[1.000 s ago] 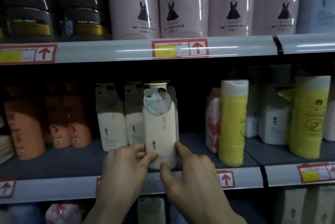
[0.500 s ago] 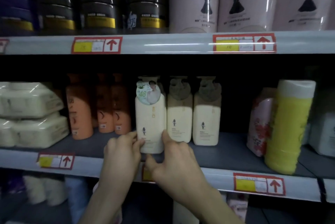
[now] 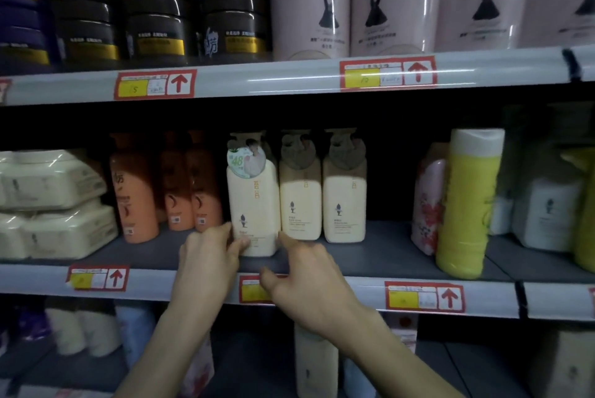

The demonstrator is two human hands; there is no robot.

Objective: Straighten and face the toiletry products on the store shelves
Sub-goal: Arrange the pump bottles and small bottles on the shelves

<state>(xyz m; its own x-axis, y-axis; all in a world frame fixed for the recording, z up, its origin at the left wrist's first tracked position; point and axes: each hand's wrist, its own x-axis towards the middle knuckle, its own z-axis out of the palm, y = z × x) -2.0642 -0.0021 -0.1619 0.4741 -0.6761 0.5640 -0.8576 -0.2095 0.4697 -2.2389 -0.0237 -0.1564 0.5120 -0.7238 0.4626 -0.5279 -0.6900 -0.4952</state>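
A cream bottle (image 3: 252,204) with a round tag at its neck stands upright on the middle shelf (image 3: 370,256), in front of and to the left of two matching cream bottles (image 3: 322,201). My left hand (image 3: 209,256) pinches its lower left side, thumb on the front. My right hand (image 3: 306,275) touches the bottle's lower right edge with a straight index finger. Its thumb points left above the shelf's front rail, off the bottle.
Orange bottles (image 3: 167,191) stand just left of the cream bottle, with stacked wipe packs (image 3: 51,204) further left. A tall yellow bottle (image 3: 467,204) and a pink floral bottle (image 3: 428,207) stand to the right. Black jars (image 3: 154,4) and pink canisters (image 3: 309,4) fill the upper shelf.
Both hands carried the tagged cream bottle leftward, and it now stands left of the two matching bottles. My right thumb has come off the bottle.
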